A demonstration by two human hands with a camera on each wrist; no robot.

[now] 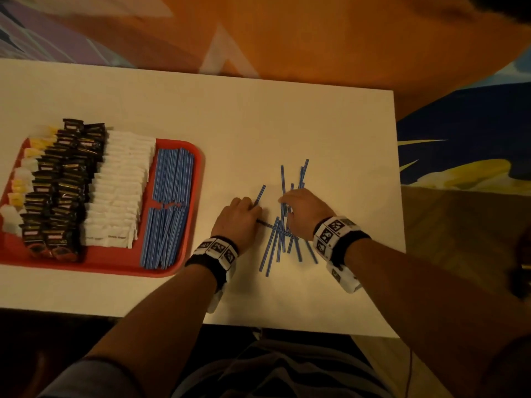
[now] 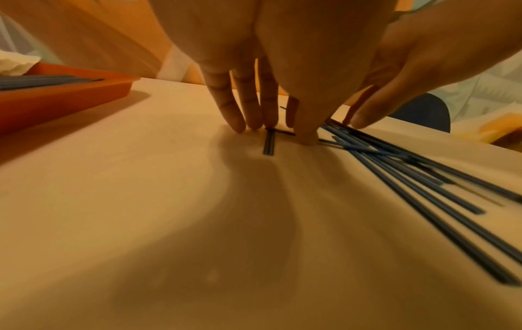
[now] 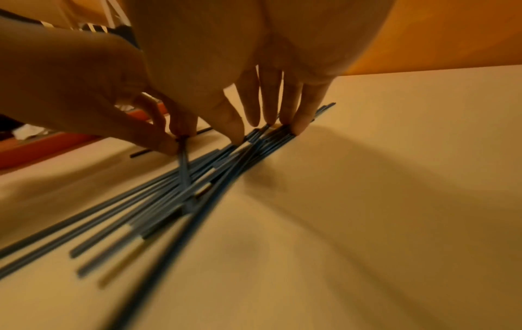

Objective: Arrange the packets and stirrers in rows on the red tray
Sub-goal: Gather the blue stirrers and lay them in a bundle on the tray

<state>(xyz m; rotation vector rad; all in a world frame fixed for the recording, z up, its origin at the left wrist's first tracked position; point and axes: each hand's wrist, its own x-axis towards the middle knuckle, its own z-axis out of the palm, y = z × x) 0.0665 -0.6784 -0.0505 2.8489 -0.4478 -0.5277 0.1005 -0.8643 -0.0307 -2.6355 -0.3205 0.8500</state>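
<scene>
The white table [image 1: 316, 124] bears at its left a red tray [image 1: 197, 173] with rows of packets [image 1: 115, 191] and stirrers [image 1: 169, 208]. To the right of it, loose stirrers [image 1: 273, 245] lie crossed on the table. The right hand [image 1: 304, 211] presses straight fingertips on them. The left hand [image 1: 235, 222] pinches one stirrer [image 3: 185, 169].

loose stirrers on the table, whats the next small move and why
Probably sweep the loose stirrers together until they lie parallel. They lie crossed beside the red tray, the right hand presses flat on them, and the left hand pinches one stirrer at the pile's edge. Squared up, they could join the row of stirrers on the tray.
</scene>
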